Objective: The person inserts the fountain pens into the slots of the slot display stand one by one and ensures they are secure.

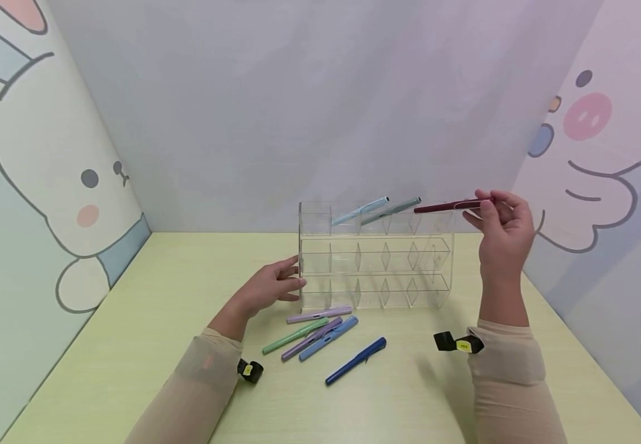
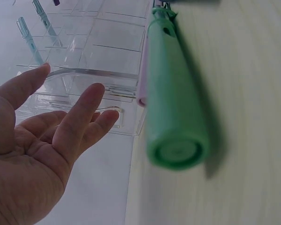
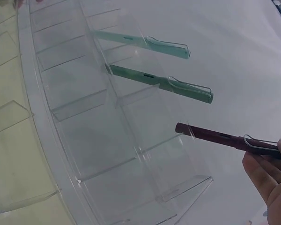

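My right hand pinches a dark red pen by its clip end, its other end over the top tier of a clear acrylic rack. My left hand rests its fingertips at the rack's left side, fingers spread and fairly straight in the left wrist view. Two pens lean in top-tier compartments: a light blue pen and a grey-green pen. The right wrist view shows the dark red pen tilted, its tip at the rack's upper edge.
On the table before the rack lie a lilac pen, a green pen, a purple pen, a light blue-violet pen and a dark blue pen. Cartoon-printed walls stand left and right, and a plain grey wall behind.
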The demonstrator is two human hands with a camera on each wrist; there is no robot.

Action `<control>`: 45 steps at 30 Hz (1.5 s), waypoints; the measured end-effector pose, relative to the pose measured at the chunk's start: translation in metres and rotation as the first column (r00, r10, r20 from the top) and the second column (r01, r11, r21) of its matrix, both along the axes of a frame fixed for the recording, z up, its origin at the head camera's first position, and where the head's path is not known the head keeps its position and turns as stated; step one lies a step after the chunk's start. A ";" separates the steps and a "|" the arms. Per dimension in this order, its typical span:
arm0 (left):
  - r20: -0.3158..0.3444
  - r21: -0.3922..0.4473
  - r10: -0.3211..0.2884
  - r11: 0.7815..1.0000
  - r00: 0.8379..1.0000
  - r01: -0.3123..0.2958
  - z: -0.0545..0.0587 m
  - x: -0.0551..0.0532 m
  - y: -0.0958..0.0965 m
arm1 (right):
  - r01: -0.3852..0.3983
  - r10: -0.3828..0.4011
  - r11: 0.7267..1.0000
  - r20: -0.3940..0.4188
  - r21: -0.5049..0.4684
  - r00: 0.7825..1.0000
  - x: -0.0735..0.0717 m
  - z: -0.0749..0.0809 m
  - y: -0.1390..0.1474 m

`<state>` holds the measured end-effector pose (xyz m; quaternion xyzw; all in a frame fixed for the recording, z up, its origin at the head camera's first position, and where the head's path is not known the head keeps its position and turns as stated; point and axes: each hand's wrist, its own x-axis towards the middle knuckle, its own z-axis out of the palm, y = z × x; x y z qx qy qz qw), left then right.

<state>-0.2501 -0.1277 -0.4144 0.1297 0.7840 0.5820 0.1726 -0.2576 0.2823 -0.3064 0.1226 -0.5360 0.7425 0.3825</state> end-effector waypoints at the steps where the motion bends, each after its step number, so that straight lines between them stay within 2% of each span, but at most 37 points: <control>1: 0.000 0.000 0.000 1.000 1.000 0.000 0.000 0.000 0.000 | -0.004 0.004 1.000 0.007 0.001 1.000 0.000 0.000 -0.001; 7: -0.004 0.008 -0.003 1.000 1.000 0.004 0.000 0.000 0.001 | -0.020 0.019 1.000 0.031 0.016 0.999 -0.003 -0.002 -0.004; 21: -0.002 0.016 -0.001 1.000 1.000 0.001 0.002 0.004 0.002 | -0.027 0.011 0.992 0.138 0.120 0.990 -0.008 -0.011 -0.015; 29: -0.011 0.002 -0.009 1.000 1.000 0.009 0.001 0.006 0.001 | -0.030 0.014 0.992 0.128 0.120 0.992 -0.011 -0.012 -0.018; 45: -0.006 -0.008 -0.008 1.000 1.000 0.008 0.003 0.006 0.000 | -0.061 0.035 0.985 0.157 0.163 0.987 -0.018 -0.017 -0.024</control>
